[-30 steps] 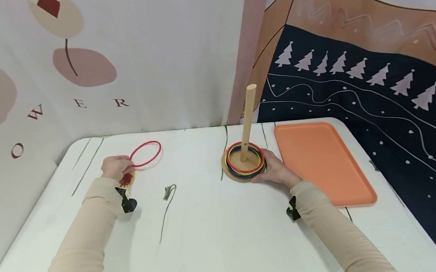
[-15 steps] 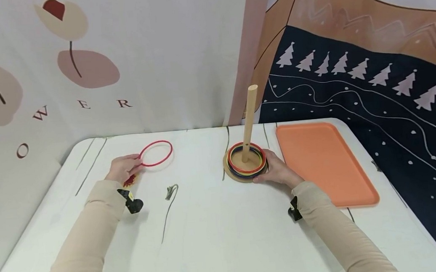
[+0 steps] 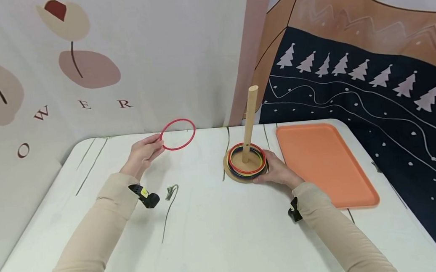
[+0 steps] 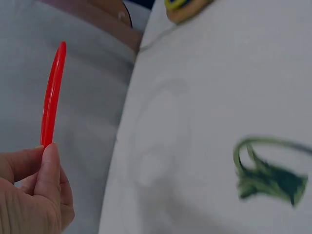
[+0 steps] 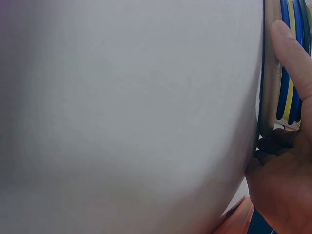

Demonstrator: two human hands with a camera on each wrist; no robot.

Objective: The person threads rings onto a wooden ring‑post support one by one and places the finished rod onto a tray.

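My left hand pinches a red ring at its left edge, between thumb and fingers. The ring is raised over the back of the table, left of a ring toss stand. In the left wrist view the red ring appears nearly edge-on above the fingertips. The stand has an upright wooden peg on a round wooden base. Several rings in red, yellow and blue lie stacked around the peg's foot. My right hand grips the right side of the base, its thumb along the edge.
An orange tray lies right of the stand, behind the right forearm. The white table covering carries printed lines and a green plant print. A patterned curtain stands close behind the table's back edge.
My left hand has lifted the red ring and carried it to the right, toward the stand. A printed flower beneath that hand is now covered. The right hand stays on the base.
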